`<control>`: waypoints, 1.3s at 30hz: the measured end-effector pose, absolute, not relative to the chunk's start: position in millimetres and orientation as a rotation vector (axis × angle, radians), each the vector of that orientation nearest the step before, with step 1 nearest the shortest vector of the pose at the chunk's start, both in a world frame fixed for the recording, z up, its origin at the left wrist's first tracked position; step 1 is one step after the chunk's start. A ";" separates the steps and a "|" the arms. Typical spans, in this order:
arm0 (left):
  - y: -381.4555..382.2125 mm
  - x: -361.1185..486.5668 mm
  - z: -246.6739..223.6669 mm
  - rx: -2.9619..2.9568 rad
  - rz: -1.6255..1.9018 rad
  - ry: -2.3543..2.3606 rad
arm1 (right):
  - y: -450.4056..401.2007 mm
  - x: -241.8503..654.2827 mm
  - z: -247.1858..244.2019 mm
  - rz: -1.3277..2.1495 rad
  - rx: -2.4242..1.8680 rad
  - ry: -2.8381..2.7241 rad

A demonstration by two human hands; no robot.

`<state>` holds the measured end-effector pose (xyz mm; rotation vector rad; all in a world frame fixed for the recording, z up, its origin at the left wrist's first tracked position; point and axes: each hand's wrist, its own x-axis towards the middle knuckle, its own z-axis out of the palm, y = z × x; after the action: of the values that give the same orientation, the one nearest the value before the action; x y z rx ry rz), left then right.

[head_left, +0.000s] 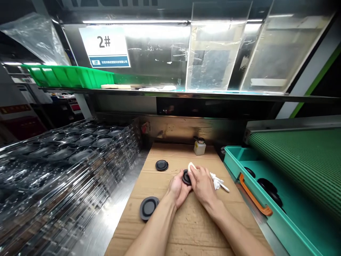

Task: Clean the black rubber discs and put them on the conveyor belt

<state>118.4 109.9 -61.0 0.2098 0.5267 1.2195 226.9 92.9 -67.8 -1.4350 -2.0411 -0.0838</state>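
The step in hand looks like working the white pad [190, 166] over the rim of the black ringed disc [187, 177], both held above the middle of the cardboard sheet [186, 231]. The left hand [178, 188] grips the disc, cupped around its near and left side; the right hand [202, 183] is closed on the pad, fingertips at the disc's right edge. The next move, I judge, calls for a steady left grip and light finger pressure, with the disc turned so the pad can reach the covered rim.

The disc is round, so it has no clear long axis — its ringed face is turned up toward the wearer, though the fingers hide too much to tell its exact tilt. The pad's exposed end points to about eleven o'clock.

From the held disc, a smaller black lid [161, 165] lies at ten o'clock, a larger dark disc [148, 208] at eight, a small square bottle [199, 147] at one — and crumpled white tissue [216, 183] just past three.
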 end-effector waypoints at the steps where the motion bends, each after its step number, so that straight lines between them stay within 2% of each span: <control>1: 109.9 118.4 -60.8 0.206 1.219 0.535 | 92.8 226.7 -68.5 -0.094 -1.443 -2.037; 12: 111.2 116.4 -63.4 0.216 1.251 0.522 | 94.8 229.9 -69.7 -0.070 -1.496 -2.036; 21: 110.7 120.7 -65.3 0.248 1.285 0.546 | 98.1 244.1 -71.4 0.288 -1.417 -1.966; 30: 107.5 126.4 -68.9 0.316 1.330 0.566 | 106.3 228.5 -67.5 0.152 -1.404 -2.008; 33: 108.3 126.3 -70.8 0.370 1.284 0.571 | 105.7 231.6 -67.2 0.101 -1.526 -1.923; 39: 107.4 126.5 -68.1 0.384 1.299 0.581 | 106.6 236.7 -63.5 0.137 -1.510 -1.939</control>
<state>126.5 107.4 -68.1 0.3841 0.5811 1.2991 236.7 106.6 -63.5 -1.5103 -1.9395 0.1369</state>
